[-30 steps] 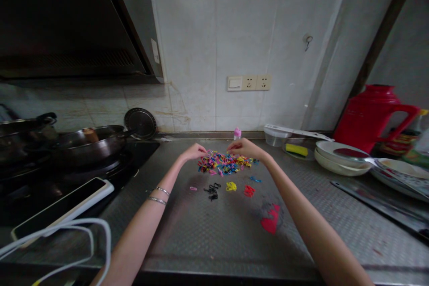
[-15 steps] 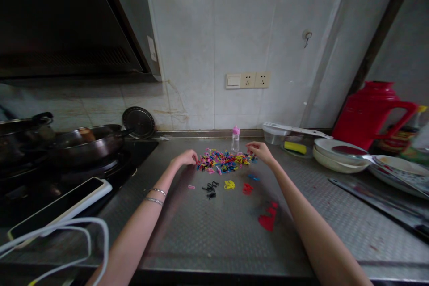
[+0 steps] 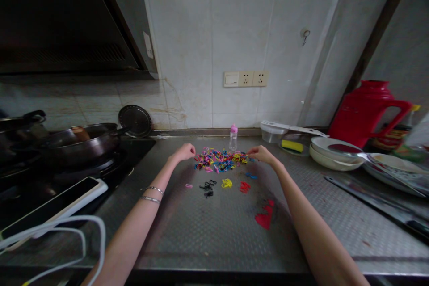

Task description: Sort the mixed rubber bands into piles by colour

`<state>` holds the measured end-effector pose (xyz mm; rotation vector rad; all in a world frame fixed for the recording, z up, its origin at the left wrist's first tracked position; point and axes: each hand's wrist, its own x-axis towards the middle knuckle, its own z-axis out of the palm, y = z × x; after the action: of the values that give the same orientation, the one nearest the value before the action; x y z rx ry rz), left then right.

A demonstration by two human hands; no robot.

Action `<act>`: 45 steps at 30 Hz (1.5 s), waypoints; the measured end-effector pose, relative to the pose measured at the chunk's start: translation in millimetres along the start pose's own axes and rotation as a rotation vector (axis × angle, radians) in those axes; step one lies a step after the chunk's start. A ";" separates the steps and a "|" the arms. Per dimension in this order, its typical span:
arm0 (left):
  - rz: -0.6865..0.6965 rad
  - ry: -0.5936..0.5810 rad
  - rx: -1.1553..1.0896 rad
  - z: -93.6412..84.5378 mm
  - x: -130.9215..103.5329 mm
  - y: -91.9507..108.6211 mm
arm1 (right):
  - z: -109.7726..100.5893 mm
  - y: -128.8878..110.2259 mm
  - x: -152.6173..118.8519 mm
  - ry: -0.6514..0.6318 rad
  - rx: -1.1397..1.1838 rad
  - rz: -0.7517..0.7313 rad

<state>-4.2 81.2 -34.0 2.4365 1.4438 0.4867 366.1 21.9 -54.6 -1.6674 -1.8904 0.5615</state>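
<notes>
A multicoloured pile of small bands or clips [image 3: 219,160] lies on the metal counter. At its left edge is my left hand [image 3: 187,151], fingers pressed together; whatever they hold is too small to make out. My right hand [image 3: 259,153] has its fingers pinched at the pile's right edge, and their contents cannot be made out either. Nearer me lie a pink piece [image 3: 189,186], a black group [image 3: 208,187], a yellow group [image 3: 227,183], a red group [image 3: 244,187] and some blue pieces [image 3: 251,176]. Behind the pile stands a small clear bottle with a pink top [image 3: 233,137].
Pans [image 3: 78,145] sit on the stove at left, near a white-edged device [image 3: 56,208] with a white cable. At right are a yellow sponge [image 3: 292,145], stacked bowls [image 3: 335,161], a long knife [image 3: 375,205] and a red jug [image 3: 365,114]. A red patch [image 3: 264,218] marks the counter.
My right hand has moved down slightly at the pile's right edge. More blue shows in the small blue group. The whole view has shifted a little.
</notes>
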 end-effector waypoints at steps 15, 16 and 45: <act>0.109 -0.003 -0.138 -15.5 -6.0 34.8 | 12.7 -2.9 -3.1 -0.137 -0.062 0.008; 0.114 0.002 -0.162 -13.1 -6.7 41.7 | 13.4 -2.7 -2.7 -0.126 -0.071 0.002; 0.380 0.007 -0.267 71.8 -56.3 149.6 | 9.6 -1.1 5.0 0.039 -0.130 -0.094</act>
<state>118.9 -42.6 -49.0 2.4860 0.8484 0.7161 358.7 27.2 -60.6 -1.6471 -2.0023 0.3728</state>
